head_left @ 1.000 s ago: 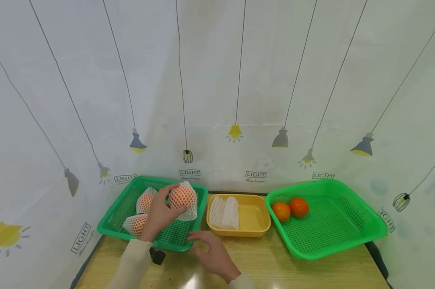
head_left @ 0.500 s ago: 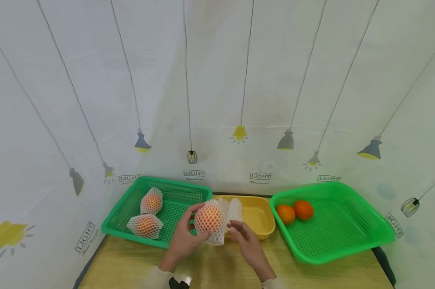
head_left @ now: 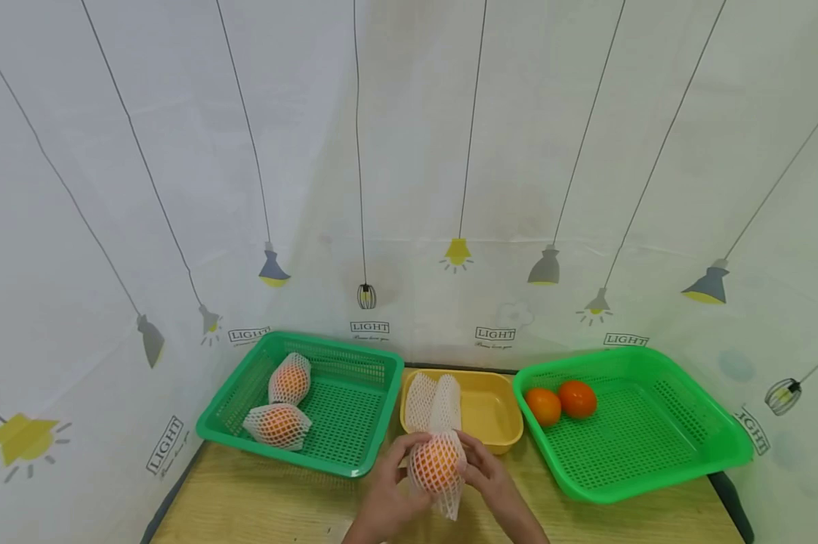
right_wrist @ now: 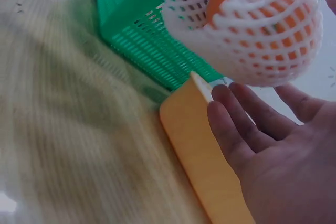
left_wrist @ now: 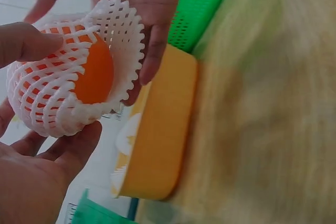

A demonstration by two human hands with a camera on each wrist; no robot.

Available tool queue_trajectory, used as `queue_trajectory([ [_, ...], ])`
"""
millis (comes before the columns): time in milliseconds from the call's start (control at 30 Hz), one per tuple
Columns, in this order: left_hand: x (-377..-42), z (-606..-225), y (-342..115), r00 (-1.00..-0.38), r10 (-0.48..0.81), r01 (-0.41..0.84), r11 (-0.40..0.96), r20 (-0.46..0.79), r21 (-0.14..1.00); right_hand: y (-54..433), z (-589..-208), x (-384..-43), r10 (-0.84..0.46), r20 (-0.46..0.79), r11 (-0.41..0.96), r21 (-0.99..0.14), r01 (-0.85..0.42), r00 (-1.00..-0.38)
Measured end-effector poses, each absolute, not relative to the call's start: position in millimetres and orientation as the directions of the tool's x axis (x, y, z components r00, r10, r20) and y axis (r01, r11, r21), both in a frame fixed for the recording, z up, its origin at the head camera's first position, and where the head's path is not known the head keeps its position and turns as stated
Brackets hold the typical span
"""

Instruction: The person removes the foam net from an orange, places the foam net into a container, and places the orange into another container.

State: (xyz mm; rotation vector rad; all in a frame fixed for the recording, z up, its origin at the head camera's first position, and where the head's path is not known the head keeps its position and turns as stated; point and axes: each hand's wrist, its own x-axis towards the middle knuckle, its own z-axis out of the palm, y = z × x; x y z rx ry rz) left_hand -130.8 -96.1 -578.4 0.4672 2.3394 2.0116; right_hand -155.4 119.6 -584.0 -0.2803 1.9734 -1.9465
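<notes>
An orange [left_wrist: 98, 74] sits inside a white foam net sleeve [head_left: 439, 467], in front of the yellow tray. One end of the sleeve gapes in the left wrist view, baring the fruit's skin. My left hand [head_left: 390, 487] grips the netted orange, thumb on one side and fingers under the other. My right hand [head_left: 495, 485] is at the sleeve's right side; in the right wrist view its fingers [right_wrist: 262, 111] are loosely extended just below the net, thumb apart. Whether they touch the net is hard to tell.
A green basket [head_left: 375, 423] at the left holds two netted fruits [head_left: 279, 426]. Folded foam nets [head_left: 446, 404] lie in the yellow tray [head_left: 493, 412]. At the right, a brighter green basket [head_left: 646, 434] holds two bare oranges [head_left: 577, 399]. A patterned wall sheet stands behind.
My left hand has carried the netted orange out of the left basket, rightward and down to the front of the tray. My right hand has moved right and come up beside it.
</notes>
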Motion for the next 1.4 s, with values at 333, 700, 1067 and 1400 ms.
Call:
queue_trajectory([
  [333,-125.4,-611.8,-92.1,-0.939,0.324,0.145,0.063,0.118,0.987,118.8,-613.6,-146.5,-0.3,-0.16,0.088,-0.986,0.14,-0.94],
  [700,-130.9,-643.6,-89.4,-0.926,0.377,-0.027,-0.04,-0.01,0.999,111.5,-645.0,-136.2,-0.123,-0.086,0.232,-0.971,0.055,-0.989],
  [1067,-130.0,-661.4,-89.7,-0.928,0.373,0.006,0.044,-0.011,0.999,111.2,-664.4,-127.8,-0.14,0.056,0.335,-0.937,-0.1,-0.989],
  [1400,-130.1,-661.0,-88.3,-0.925,0.373,0.089,0.024,0.074,0.996,114.5,-660.8,-126.0,-0.135,0.108,0.343,-0.928,-0.149,-0.985],
])
